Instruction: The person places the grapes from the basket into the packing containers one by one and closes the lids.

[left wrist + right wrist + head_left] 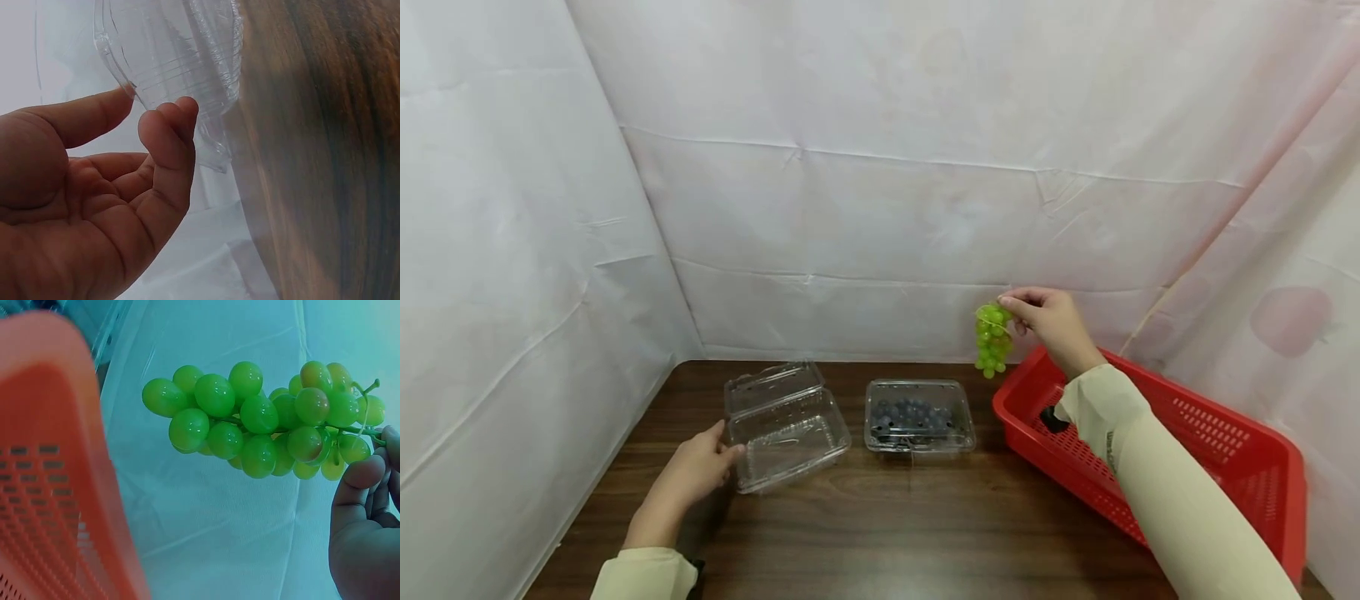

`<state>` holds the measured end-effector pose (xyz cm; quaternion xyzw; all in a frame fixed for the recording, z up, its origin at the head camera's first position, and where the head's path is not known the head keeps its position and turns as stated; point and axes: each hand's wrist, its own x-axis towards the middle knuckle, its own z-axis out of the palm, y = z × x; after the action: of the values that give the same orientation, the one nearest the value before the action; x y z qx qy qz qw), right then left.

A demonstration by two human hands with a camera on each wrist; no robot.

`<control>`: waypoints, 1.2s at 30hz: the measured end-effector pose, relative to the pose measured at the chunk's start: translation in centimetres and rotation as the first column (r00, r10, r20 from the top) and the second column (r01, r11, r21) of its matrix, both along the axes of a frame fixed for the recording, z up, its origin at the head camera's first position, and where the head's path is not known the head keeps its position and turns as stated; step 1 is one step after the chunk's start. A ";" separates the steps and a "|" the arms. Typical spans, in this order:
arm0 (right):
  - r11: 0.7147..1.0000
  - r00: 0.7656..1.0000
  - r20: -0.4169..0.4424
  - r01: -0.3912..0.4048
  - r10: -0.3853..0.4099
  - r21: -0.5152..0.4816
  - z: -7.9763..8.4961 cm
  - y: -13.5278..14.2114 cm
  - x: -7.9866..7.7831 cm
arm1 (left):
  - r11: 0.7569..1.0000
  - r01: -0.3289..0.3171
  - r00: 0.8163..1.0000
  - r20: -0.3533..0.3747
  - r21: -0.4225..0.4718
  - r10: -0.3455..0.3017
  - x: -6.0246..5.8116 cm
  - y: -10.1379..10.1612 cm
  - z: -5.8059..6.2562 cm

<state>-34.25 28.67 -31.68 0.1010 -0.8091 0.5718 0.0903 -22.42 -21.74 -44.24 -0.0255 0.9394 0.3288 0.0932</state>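
My right hand (1047, 321) pinches the stem of a bunch of green grapes (992, 340), which hangs above the table's back edge, just left of the red basket. In the right wrist view the grapes (250, 422) stretch out from my thumb and fingertips, a few with a reddish tint. My left hand (696, 467) holds the near left rim of an open clear plastic clamshell container (790, 442), its lid folded back. Up close in the left wrist view, the thumb lies at the container's rim (119, 62), with the fingers curled by its corner.
A closed clear clamshell (919, 442) with dark blue grapes or berries inside stands mid-table. The red plastic basket (1247, 450) sits at the right, under my right forearm, with a dark item (1052, 419) inside. White sheeting (850, 217) surrounds the wooden table (880, 525).
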 end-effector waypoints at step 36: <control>0.926 0.931 0.047 -0.355 0.363 -0.126 -3.9 -18.9 -0.7 | 0.997 -0.069 0.996 -0.049 0.034 0.070 -0.2 0.7 -1.0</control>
<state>-34.95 9.80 -35.61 0.2221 -0.7451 0.6277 -0.0383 -22.64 -21.06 -45.21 -0.0483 0.9345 0.3477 0.0583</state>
